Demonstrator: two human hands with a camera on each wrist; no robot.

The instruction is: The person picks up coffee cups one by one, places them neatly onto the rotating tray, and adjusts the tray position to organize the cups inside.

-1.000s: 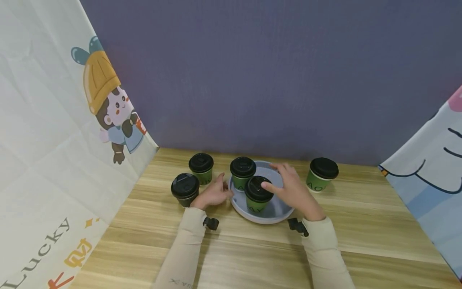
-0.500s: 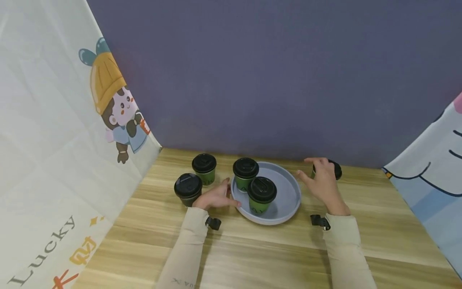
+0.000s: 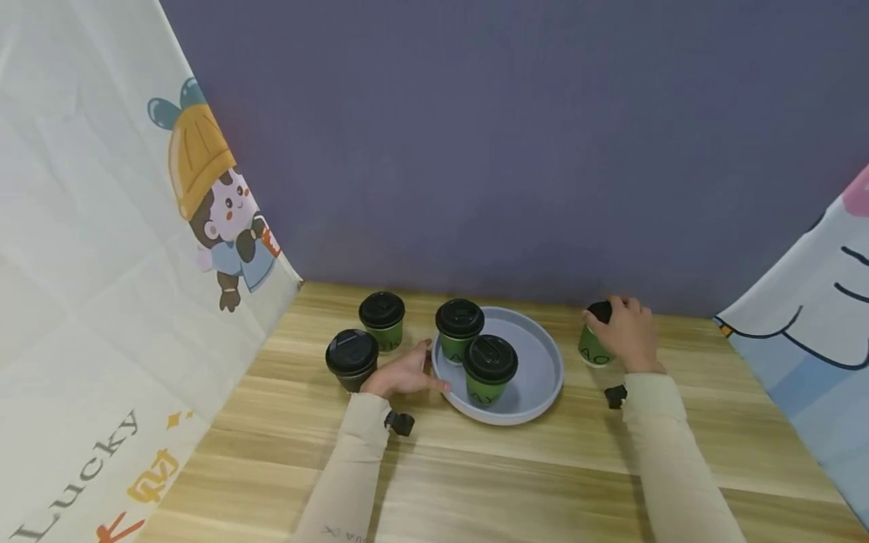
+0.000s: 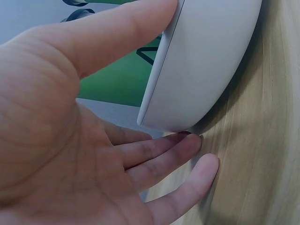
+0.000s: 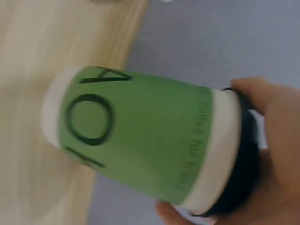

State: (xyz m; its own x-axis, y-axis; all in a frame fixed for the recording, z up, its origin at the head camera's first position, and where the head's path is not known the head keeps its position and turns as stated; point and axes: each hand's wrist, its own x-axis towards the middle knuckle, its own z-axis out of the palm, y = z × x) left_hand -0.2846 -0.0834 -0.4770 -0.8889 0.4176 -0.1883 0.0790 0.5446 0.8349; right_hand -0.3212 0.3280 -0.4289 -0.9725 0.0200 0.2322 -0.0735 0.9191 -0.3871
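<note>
At the right of the head view, my right hand (image 3: 627, 335) grips a green paper coffee cup (image 3: 594, 348) around its black lid from above. In the right wrist view, fingers and thumb sit on either side of the lid (image 5: 241, 159), and the cup's white base is close to the table. My left hand (image 3: 406, 372) is at the left edge of a round grey tray (image 3: 536, 369). Its thumb touches the rim, and its loosely extended fingers lie along the outer wall in the left wrist view. On the tray stand two lidded green cups, one behind (image 3: 458, 328) and one in front (image 3: 489, 369).
Left of the tray, a green cup (image 3: 382, 320) and a darker cup (image 3: 351, 360) stand on the wooden table (image 3: 489, 483), close to my left wrist. A dark blue-grey panel (image 3: 502, 151) rises behind the table. Printed cloths flank it.
My right hand has left the front cup on the tray, moved right and taken hold of the cup there. My left hand has shifted slightly, its thumb now at the tray rim.
</note>
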